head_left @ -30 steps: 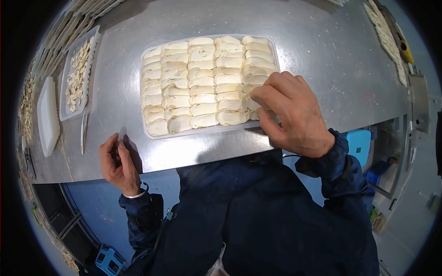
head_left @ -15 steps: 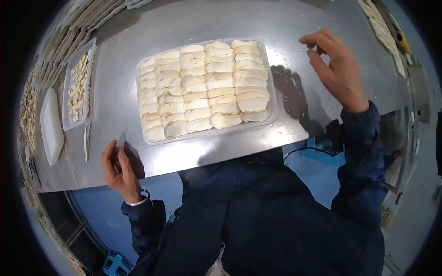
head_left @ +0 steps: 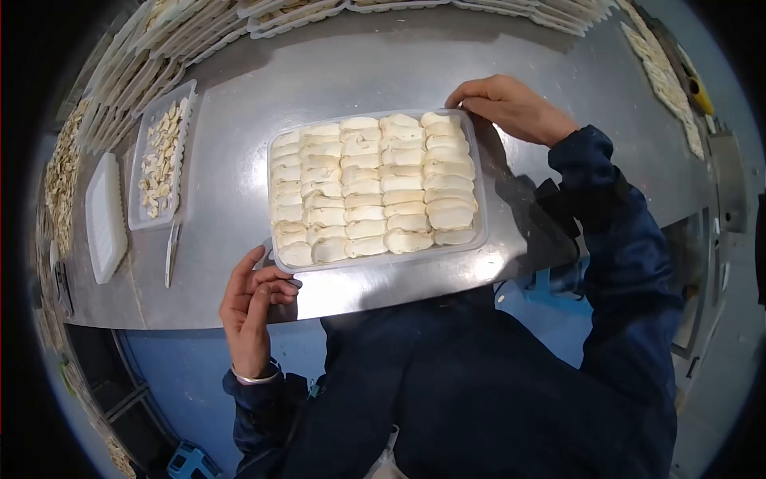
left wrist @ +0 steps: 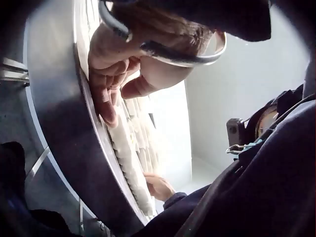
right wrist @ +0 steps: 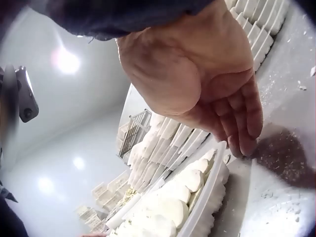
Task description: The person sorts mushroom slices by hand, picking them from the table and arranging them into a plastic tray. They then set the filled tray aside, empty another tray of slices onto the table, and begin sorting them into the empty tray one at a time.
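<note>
A shallow translucent plastic tray (head_left: 482, 209) lies on the metal table, filled with rows of overlapping pale slices (head_left: 364, 195), apparently mushroom. At its near left corner is my left hand (head_left: 252, 315), fingertips right at the rim, fingers loosely bent and thumb apart. My right hand (head_left: 515, 109) reaches over to the far right corner with its fingers nearly straight. In the right wrist view those fingers (right wrist: 239, 118) lie together beside the tray corner (right wrist: 220, 150). The left wrist view shows my left fingers (left wrist: 106, 106) extended down along the tray's side. Neither hand holds a slice.
Left of the full tray stands another tray (head_left: 189, 100) with small loose slices. Beside it are a white upside-down tray (head_left: 105, 215) and a slim pale tool (head_left: 171, 255). Stacked trays (head_left: 120, 104) line the back left. Long pale strips (head_left: 661, 80) lie at far right.
My right hand has left the slices at the tray's near right, swung out over the table, then come to the far right corner. My left hand has moved rightward to the near left corner.
</note>
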Tool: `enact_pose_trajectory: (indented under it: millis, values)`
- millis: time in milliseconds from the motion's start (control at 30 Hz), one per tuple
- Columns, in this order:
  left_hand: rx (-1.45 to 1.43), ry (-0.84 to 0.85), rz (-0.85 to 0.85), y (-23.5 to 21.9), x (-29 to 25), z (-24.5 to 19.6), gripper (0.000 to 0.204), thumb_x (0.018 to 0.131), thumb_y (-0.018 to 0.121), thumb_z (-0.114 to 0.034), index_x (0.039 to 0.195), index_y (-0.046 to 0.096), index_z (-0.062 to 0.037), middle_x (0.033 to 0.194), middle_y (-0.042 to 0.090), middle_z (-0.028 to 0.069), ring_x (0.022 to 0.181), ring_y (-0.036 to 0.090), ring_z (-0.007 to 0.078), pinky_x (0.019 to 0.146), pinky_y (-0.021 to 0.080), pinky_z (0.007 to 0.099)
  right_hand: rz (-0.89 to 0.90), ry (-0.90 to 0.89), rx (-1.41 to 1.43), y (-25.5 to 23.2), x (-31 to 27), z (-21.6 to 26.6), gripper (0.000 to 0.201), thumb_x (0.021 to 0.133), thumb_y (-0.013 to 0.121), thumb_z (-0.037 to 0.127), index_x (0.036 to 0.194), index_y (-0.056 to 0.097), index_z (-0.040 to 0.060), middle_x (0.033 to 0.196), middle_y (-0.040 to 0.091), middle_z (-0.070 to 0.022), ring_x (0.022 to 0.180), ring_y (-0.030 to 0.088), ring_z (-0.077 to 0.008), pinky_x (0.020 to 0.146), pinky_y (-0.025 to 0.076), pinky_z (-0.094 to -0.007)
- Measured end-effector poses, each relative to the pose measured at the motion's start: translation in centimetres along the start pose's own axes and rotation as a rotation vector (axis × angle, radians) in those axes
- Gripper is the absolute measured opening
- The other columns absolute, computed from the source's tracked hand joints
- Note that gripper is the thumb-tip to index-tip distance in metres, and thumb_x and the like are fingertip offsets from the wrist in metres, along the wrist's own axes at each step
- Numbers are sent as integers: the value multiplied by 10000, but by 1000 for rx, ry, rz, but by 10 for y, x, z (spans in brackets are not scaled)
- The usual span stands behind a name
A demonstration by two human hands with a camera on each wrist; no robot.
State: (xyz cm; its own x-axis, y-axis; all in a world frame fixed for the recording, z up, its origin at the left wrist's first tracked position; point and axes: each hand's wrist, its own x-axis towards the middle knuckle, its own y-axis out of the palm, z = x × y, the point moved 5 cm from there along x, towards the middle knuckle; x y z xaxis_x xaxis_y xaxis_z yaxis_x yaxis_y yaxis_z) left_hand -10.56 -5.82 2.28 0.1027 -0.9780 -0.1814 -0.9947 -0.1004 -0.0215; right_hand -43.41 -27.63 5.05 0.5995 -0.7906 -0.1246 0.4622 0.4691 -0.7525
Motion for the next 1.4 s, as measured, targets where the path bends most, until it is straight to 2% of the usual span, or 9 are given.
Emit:
enact_pose_trajectory:
  millis: [200,300,600,833,867,1033,1300,1333,1400]
  values:
    - [-26,-28,16,1,9,-1,401,957,428,-28,1349,429,58,1045,643,140,858,628,160,781,494,271,48,105,42,6,6,-1,305,900,455,143,1018,662,-47,871,677,-146,781,624,-227,781,496,-319]
    - [-34,-25,32,4,13,-3,397,955,422,-22,1343,435,58,1049,642,141,865,623,158,788,491,272,86,120,80,6,6,-3,251,919,494,129,1021,635,-52,850,634,-65,785,551,-133,767,463,-284]
    - [-52,25,48,11,19,-3,385,952,430,-20,1330,449,49,1064,645,163,851,616,154,772,494,266,36,269,186,-12,-38,-26,235,915,508,122,1020,634,-46,874,631,-51,813,540,-115,777,442,-260]
    - [37,60,6,8,20,3,374,956,469,-62,1315,466,42,1029,662,162,788,614,126,718,487,224,-128,453,223,-49,-127,-89,228,892,531,129,1012,648,-27,788,623,-45,696,560,-121,672,466,-276]
    - [14,84,17,8,21,5,372,954,469,-48,1314,465,47,1013,666,161,781,619,131,715,495,231,-219,405,242,-54,-144,-102,230,871,538,117,1002,661,-27,745,618,-37,605,543,-103,584,458,-261]
    - [29,74,25,5,26,8,375,952,509,-66,1304,467,58,994,673,146,758,614,114,681,489,221,-378,603,362,-75,-230,-153,219,887,556,141,975,668,-26,717,600,-22,600,532,-93,585,443,-251]
    - [20,50,-30,6,26,10,383,936,485,-40,1307,461,51,983,668,138,710,590,97,633,462,193,-661,824,462,-111,-362,-226,156,886,559,146,914,664,35,722,591,10,617,540,-73,595,428,-230]
    - [19,37,-74,12,24,4,340,922,485,-30,1252,493,55,928,648,115,696,574,94,636,448,194,-689,843,484,-115,-375,-233,147,887,561,147,899,658,39,711,581,11,611,545,-77,585,429,-225]
    - [38,55,-67,8,27,9,367,940,521,-73,1280,474,56,929,658,117,675,563,75,599,432,174,-761,876,509,-121,-396,-247,145,888,555,142,887,653,36,703,576,9,604,548,-81,579,432,-223]
